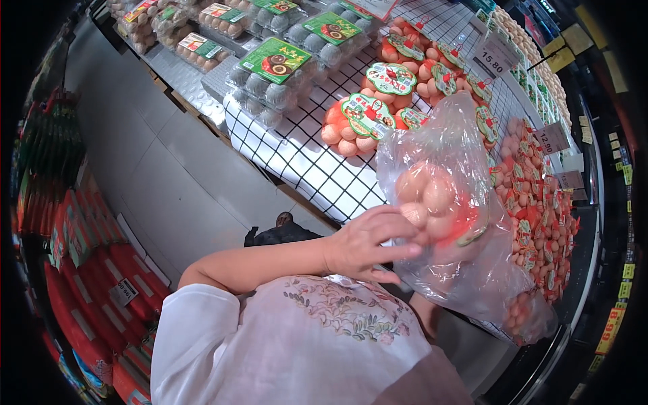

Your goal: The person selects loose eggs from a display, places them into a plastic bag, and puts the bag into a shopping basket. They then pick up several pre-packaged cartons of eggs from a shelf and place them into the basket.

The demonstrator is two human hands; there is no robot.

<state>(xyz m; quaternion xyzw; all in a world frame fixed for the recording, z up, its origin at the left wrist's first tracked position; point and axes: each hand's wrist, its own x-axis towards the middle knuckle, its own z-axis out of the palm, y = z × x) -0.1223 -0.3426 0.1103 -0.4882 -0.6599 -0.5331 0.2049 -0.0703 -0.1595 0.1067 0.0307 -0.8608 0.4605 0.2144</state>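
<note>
A clear plastic bag (pixel 445 147) is held up before my chest, with a red net of brown eggs (pixel 438 197) inside it. My left hand (pixel 377 240) is at the bag's left side, its fingers apart and close against the plastic; whether they press on it is unclear. My right forearm runs up behind the bag's lower part, and the plastic and eggs mostly hide my right hand (pixel 439 277); its grip cannot be made out. Just beyond the bag, netted eggs (pixel 349 134) with green and white tags lie on a black wire grid (pixel 304 169).
Plastic cartons of grey eggs (pixel 263 86) and brown eggs (pixel 202 53) stand at the display's far left. More netted eggs (pixel 531 223) are heaped on the right, beside price cards (pixel 552 139). Red packages (pixel 96 304) are stacked at lower left, across the tiled floor (pixel 152 136).
</note>
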